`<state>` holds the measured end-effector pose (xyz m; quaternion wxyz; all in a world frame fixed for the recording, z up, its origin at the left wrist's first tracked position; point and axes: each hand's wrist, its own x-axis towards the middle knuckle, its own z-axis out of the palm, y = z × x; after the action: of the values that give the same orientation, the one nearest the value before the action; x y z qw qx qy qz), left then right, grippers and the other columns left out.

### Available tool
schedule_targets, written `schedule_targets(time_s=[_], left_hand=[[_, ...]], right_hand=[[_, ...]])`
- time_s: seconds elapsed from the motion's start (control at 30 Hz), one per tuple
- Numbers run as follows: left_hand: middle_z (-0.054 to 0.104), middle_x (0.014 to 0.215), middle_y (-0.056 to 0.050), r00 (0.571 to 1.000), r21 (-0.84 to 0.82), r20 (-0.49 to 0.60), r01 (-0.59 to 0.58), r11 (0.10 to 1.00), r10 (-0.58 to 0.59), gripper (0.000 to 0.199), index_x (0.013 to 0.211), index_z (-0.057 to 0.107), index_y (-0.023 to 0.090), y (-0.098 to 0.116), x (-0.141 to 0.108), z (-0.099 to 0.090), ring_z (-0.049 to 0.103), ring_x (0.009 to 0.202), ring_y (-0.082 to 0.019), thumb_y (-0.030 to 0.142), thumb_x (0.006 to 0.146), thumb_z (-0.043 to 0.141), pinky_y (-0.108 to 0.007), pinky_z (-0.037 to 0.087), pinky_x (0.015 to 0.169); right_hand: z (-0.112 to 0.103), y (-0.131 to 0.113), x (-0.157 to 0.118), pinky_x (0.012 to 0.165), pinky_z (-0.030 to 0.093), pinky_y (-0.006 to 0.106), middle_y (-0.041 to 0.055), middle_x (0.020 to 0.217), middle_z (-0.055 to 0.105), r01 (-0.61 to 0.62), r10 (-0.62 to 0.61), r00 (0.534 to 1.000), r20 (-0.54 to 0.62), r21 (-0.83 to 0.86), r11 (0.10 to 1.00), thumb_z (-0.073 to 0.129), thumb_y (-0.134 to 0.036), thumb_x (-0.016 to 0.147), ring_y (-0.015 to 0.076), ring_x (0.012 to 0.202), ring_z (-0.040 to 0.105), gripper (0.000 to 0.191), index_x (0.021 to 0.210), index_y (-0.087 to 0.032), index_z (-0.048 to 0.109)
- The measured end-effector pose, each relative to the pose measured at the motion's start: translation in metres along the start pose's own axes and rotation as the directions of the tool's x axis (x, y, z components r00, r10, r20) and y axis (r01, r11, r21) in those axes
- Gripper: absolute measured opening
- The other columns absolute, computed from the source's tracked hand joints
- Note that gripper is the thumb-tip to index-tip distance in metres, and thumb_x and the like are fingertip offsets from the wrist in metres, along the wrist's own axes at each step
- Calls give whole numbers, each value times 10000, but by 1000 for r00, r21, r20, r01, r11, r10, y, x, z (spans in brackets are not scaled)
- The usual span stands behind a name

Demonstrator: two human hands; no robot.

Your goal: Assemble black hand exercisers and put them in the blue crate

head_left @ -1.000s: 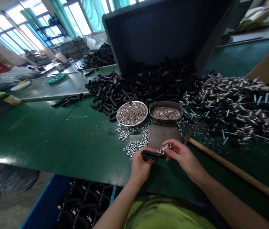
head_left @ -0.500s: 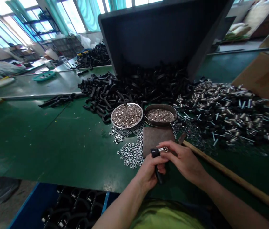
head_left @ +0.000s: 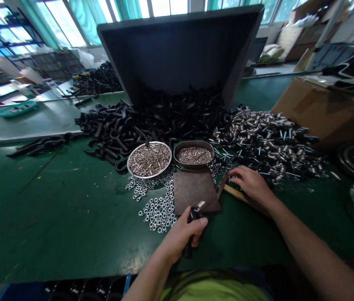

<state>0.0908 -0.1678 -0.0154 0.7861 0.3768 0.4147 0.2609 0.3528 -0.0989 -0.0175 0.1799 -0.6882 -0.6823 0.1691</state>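
Observation:
My left hand (head_left: 181, 234) is closed around a black plastic handle (head_left: 193, 215), held upright just in front of a flat metal plate (head_left: 194, 190). A silver coiled or ribbed metal piece (head_left: 201, 205) sticks out of the handle's top. Farther right, my right hand (head_left: 253, 186) reaches over the hammer (head_left: 233, 192), fingertips together beside the hammer head, at the edge of the scattered thin metal rings (head_left: 223, 166). Anything in those fingertips is too small to make out. Small metal rings with tabs (head_left: 156, 215) lie left of the plate.
Behind the plate stand a round dish (head_left: 128, 166) of metal pins and an oval tin (head_left: 210, 162) of small parts. Black handles (head_left: 114, 129) spill from a large tipped bin (head_left: 177, 54). Silver-tipped parts (head_left: 267, 138) are heaped right, near a cardboard box (head_left: 314, 108).
My right hand has left the metal piece on the handle and moved right, over the hammer. My left hand still grips the handle. The view has turned to the right.

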Motion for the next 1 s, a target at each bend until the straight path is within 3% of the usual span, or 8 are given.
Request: schedule_targets(time_s=[0.1, 0.2, 0.3, 0.4, 0.5, 0.63, 0.83, 1.0], left_hand=[[532, 705, 9, 992, 75, -91, -78, 994, 85, 386, 894, 531, 158, 4, 3, -3, 478, 538, -73, 471, 714, 665, -179, 377, 460], [569, 745, -32, 986, 103, -117, -105, 989, 117, 403, 859, 566, 131, 8, 7, -4, 512, 601, -96, 503, 724, 647, -191, 408, 491], [525, 666, -5, 978, 60, -185, -92, 994, 101, 437, 794, 559, 131, 9, 12, 0, 463, 549, -80, 563, 743, 602, -182, 368, 459], [450, 623, 29, 979, -92, -203, -43, 995, 23, 505, 828, 559, 133, 10, 17, 8, 401, 516, -64, 630, 744, 555, -167, 318, 434], [435, 634, 26, 991, -255, -127, 8, 967, -42, 578, 841, 556, 133, 11, 23, 16, 380, 522, -66, 698, 743, 484, -161, 300, 434], [440, 644, 16, 994, -265, -107, -11, 964, -18, 562, 776, 520, 147, 9, 25, 23, 396, 538, -79, 706, 746, 469, -176, 326, 448], [432, 651, 22, 990, -132, -124, -78, 988, 61, 465, 775, 478, 164, 6, 18, 23, 403, 548, -76, 628, 789, 495, -179, 327, 464], [384, 635, 49, 981, 34, -185, -53, 998, 59, 444, 807, 475, 173, 5, 14, 16, 357, 511, -59, 613, 775, 526, -159, 255, 422]], right_hand=[[-1, 22, 7, 679, 420, 302, 58, 912, 606, 19, -23, 1000, -15, -232, 972, 552, -235, 793, 212, 856, 581, 115, 804, -209, 664], [-1, 16, 5, 742, 418, 327, 69, 910, 601, 62, -83, 991, -105, -185, 981, 507, -257, 828, 217, 880, 564, 150, 755, -195, 622], [-4, -11, -4, 783, 413, 346, 69, 891, 615, 117, -119, 979, -164, -21, 993, 466, -283, 853, 219, 886, 559, 170, 736, -199, 558], [-2, -48, -20, 650, 438, 297, 25, 753, 607, 78, -63, 996, -63, 285, 955, 405, -299, 886, 164, 679, 572, 156, 798, -211, 499], [8, -83, -40, 532, 423, 247, -17, 648, 577, 81, -111, 993, 33, 488, 869, 350, -305, 916, 126, 534, 546, 154, 842, -219, 455], [26, -104, -53, 536, 408, 249, -8, 597, 569, 250, -245, 968, -59, 338, 907, 351, -246, 917, 144, 551, 573, 137, 831, -213, 453], [37, -102, -58, 604, 421, 273, 51, 717, 624, 388, -375, 918, -130, 92, 917, 334, -205, 918, 174, 667, 611, 162, 858, -193, 484], [25, -91, -42, 586, 423, 239, -1, 689, 627, 296, -319, 946, 54, 250, 922, 344, -239, 933, 140, 634, 607, 168, 877, -206, 499]])
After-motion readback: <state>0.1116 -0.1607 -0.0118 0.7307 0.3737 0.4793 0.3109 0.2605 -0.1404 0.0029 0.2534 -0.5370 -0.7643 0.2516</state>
